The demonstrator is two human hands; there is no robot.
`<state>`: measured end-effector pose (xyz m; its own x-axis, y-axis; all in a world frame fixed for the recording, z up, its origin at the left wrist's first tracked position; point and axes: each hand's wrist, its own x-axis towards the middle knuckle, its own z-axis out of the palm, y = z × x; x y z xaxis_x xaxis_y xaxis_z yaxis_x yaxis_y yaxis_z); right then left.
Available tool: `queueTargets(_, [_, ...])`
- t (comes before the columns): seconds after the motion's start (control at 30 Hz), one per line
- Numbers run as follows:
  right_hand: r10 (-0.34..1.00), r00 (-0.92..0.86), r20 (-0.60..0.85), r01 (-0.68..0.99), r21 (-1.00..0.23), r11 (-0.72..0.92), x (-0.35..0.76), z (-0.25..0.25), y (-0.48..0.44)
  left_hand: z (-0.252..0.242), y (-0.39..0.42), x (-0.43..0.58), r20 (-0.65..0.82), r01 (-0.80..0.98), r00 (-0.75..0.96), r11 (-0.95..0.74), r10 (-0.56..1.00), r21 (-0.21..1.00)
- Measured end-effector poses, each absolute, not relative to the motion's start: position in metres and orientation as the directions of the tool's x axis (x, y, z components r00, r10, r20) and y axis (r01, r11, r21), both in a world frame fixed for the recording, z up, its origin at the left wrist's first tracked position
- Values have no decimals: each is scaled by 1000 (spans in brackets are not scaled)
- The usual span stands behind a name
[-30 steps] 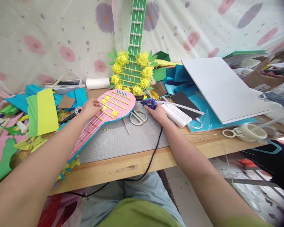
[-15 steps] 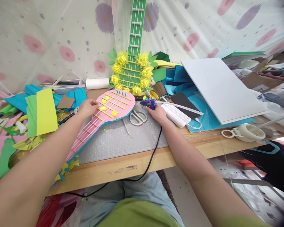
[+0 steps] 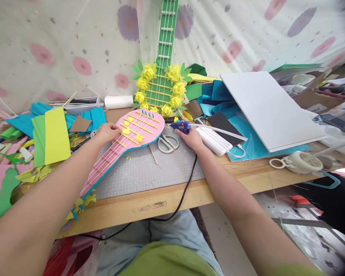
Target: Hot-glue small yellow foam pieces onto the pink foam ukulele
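Observation:
A pink craft guitar (image 3: 145,128) with a blue edge, white strings and yellow strips lies slanted on the grey cutting mat (image 3: 138,172). My left hand (image 3: 107,131) is closed at its left rim, fingertips beside a small yellow paper piece (image 3: 125,131); the far side of the grip is hidden. My right hand (image 3: 192,138) is wrapped around a blue glue gun (image 3: 181,126), its nozzle pointing left. A long clear glue stick (image 3: 221,131) sticks out of its back. The gun rests low over the mat, right of the pink guitar.
A green guitar (image 3: 163,84) with yellow flowers stands against the curtain. Scissors (image 3: 168,144) and a thin wooden stick (image 3: 153,154) lie on the mat. Coloured paper (image 3: 57,136) is heaped left; white board (image 3: 271,111) leans right. A black cord (image 3: 186,186) crosses the table edge.
My left fingertips have shifted slightly right and down, closer to the yellow piece. My right hand and the glue gun stay nearly in place.

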<state>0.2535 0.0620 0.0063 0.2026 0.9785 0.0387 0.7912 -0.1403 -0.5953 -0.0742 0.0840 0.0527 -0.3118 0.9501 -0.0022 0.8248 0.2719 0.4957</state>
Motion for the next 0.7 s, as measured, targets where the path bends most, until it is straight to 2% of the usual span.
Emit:
queueTargets(0.37, [976, 213, 41, 792, -592, -148, 254, 7, 62, 58, 77, -75, 119, 703, -340, 168, 933, 691])
queueTargets(0.57, [977, 208, 51, 782, -608, -134, 254, 5, 62, 61, 70, -67, 141, 712, -432, 241, 891, 660])
queueTargets(0.7, [977, 212, 34, 784, -602, -149, 253, 6, 62, 63, 82, -65, 157, 754, -385, 213, 909, 621])
